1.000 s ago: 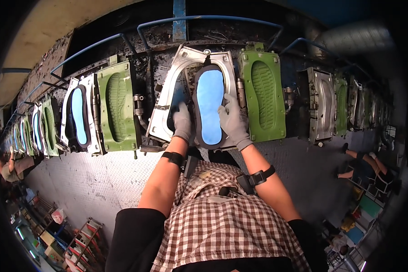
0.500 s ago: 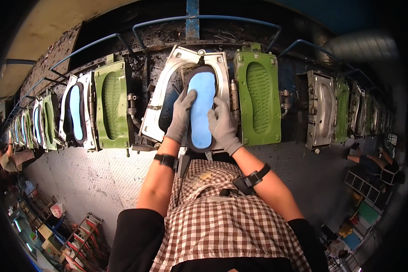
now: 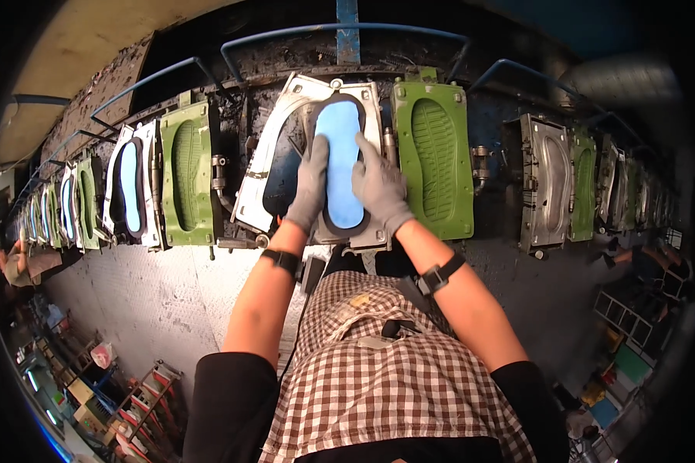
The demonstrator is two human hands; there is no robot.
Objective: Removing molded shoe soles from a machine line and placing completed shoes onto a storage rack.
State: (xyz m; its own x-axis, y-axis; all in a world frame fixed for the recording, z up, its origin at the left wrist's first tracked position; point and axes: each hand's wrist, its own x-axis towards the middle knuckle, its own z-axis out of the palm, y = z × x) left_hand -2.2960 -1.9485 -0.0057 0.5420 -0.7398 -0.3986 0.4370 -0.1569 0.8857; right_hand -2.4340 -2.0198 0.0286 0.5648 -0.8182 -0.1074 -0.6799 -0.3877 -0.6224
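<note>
A shoe sole (image 3: 341, 166) with a light blue top and a black rim lies over the right half of a tilted silver metal mould (image 3: 249, 202). My left hand (image 3: 310, 185), in a grey glove, clasps its left edge, the thumb beside the blue surface. On the opposite edge, my gloved right hand (image 3: 380, 187) grips the sole, fingers pointing toward its far end. Both hands hide parts of the black rim. Directly right of the silver mould stands a green mould plate (image 3: 432, 162) with a sole-shaped, ridged hollow.
Left of me are another green plate (image 3: 187, 174) and a silver mould (image 3: 153, 174) holding a blue-topped sole. A grey metal mould (image 3: 544, 181) stands farther right. Blue rails (image 3: 347, 28) run behind the row. A person (image 3: 23, 262) is at the far left; racks (image 3: 143, 397) stand behind.
The sole has moved away from me, its near end now within the silver mould's frame. Both hands moved with it, and their fingers now lie straighter along its edges.
</note>
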